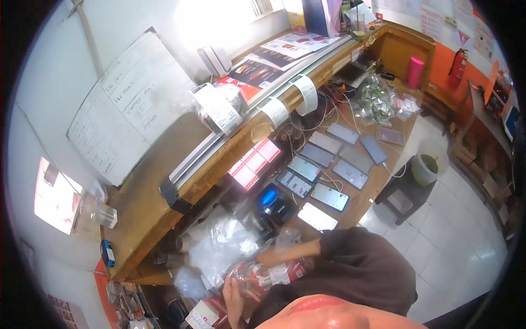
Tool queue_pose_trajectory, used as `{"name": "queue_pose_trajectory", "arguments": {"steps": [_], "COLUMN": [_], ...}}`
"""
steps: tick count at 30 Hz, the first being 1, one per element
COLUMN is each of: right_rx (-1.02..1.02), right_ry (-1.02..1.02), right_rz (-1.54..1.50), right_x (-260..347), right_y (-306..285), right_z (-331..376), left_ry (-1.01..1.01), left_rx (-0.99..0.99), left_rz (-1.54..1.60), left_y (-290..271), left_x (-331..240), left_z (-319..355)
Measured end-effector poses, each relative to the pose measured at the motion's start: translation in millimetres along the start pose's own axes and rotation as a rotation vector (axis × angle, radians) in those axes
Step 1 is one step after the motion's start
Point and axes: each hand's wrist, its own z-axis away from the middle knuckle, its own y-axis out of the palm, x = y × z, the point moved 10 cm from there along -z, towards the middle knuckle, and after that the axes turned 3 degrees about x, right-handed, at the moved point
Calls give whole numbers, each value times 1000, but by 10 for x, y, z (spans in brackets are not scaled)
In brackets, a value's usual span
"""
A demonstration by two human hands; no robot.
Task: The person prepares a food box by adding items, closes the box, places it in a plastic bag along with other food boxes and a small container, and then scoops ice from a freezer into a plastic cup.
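Observation:
At the lower middle, a red and white package (279, 274) in clear plastic lies close against my body. My left hand (233, 296) is closed on the near-left edge of its wrapping. My right forearm crosses above the package, and my right hand (267, 256) rests at its far side against the plastic; its fingers are blurred and partly hidden. A heap of clear plastic bags (224, 244) sits just beyond both hands. Below them, beside my left wrist, is a red and white box (205, 315).
A small black printer (274, 202) with a blue light stands beyond the bags. Several phones (350, 173) and white cables cover the desk to the right. A raised wooden counter (148, 241) runs along the far side. A stool (402, 192) holds a whitish bin (427, 164).

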Motion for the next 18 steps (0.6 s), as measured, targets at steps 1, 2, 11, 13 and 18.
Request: {"name": "queue_pose_trajectory", "arguments": {"steps": [1, 2, 11, 13, 18], "right_rx": [-211, -422, -488, -390, 95], "right_ry": [-104, -206, -487, -476, -173], "right_rz": [30, 81, 314, 282, 34], "right_x": [134, 305, 726, 796, 852], "right_y": [-178, -332, 839, 891, 896], "right_z": [109, 262, 463, 464, 586], "left_ry": [-1, -1, 42, 20, -17], "left_rx": [-14, -33, -20, -58, -153], "left_rz": [-6, -13, -133, -121, -79], "left_y": [-33, -75, 56, -20, -192], "left_x": [-1, -16, -64, 6, 167], "left_z": [12, 55, 177, 250, 322]}}
